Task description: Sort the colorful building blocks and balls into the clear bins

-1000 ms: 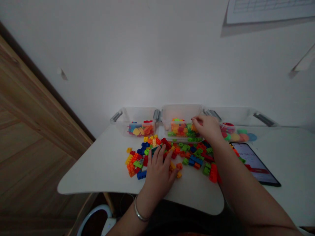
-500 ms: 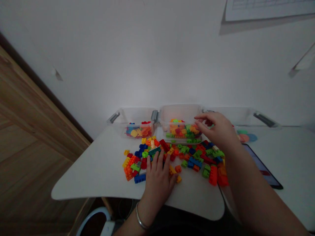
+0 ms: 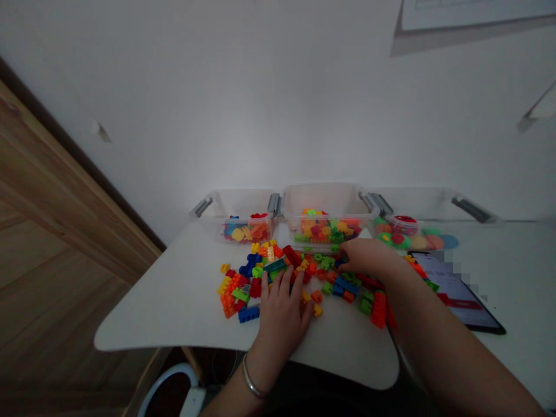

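Observation:
My left hand rests with spread fingers on the near part of a loose pile of toy building bricks in many colours. Nothing is gripped in it, and a silver bangle circles its wrist. Over on the pile's right side, my right hand reaches down with its fingers curled in among the bricks. A small blue brick lies at its fingertips. The back of that hand covers most of its fingers, so what they close on is hidden. Just behind the pile stands a clear plastic box partly filled with bricks.
To the left is another clear box holding colourful pieces. A third box at the right has round coloured pieces near it. A tablet lies right of my right forearm. The white table has a rounded front edge.
My right hand has come down from above the middle box's right edge to the bricks in front of it. The left hand keeps its place on the pile.

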`<state>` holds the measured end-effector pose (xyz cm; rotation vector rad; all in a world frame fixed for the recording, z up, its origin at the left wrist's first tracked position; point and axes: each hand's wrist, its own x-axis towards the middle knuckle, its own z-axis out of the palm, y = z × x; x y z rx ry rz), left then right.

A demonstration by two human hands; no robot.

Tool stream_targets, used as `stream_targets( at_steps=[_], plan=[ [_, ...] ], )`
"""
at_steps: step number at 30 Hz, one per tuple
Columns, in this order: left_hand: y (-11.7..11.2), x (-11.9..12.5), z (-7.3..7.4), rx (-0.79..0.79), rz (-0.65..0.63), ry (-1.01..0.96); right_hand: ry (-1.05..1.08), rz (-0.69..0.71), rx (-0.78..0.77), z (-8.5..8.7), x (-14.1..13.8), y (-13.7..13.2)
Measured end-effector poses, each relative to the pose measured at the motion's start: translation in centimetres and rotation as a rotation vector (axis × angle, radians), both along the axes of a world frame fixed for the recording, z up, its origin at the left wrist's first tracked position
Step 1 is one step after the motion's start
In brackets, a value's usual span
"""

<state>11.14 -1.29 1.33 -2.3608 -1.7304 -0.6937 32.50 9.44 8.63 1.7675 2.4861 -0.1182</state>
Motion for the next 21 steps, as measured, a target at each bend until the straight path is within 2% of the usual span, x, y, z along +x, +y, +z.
stream_targets(
  at_steps=[3, 7, 10, 13, 17, 19, 21],
  plan=[
    [0.0, 0.0, 0.0, -0.015, 0.003, -0.007, 0.047, 0.039, 0.035, 0.4, -0.4, -0.4],
    [0.0, -0.1, -0.2, -0.008, -0.003, -0.019, 0.12, 0.083, 0.137, 2.6, -0.1, -1.4],
    [0.0, -0.1, -0.2, -0.004, -0.012, -0.026, 0.291, 0.05, 0.316, 4.6, 1.0, -1.9],
    [0.0, -0.1, -0.2, -0.003, -0.016, -0.032, 0.552, -0.029, 0.533, 5.6, 2.2, -1.8],
    [0.0, -0.1, -0.1, -0.001, -0.011, -0.035, 0.852, -0.156, 0.812, 4.8, 2.4, -1.0],
    [0.0, 0.0, 0.0, -0.001, -0.009, -0.038, 0.913, -0.19, 0.861, 4.0, 2.1, -0.3],
    [0.0, 0.0, 0.0, -0.003, -0.008, -0.043, 0.932, -0.201, 0.847, 3.1, 1.6, 0.5]
  ],
)
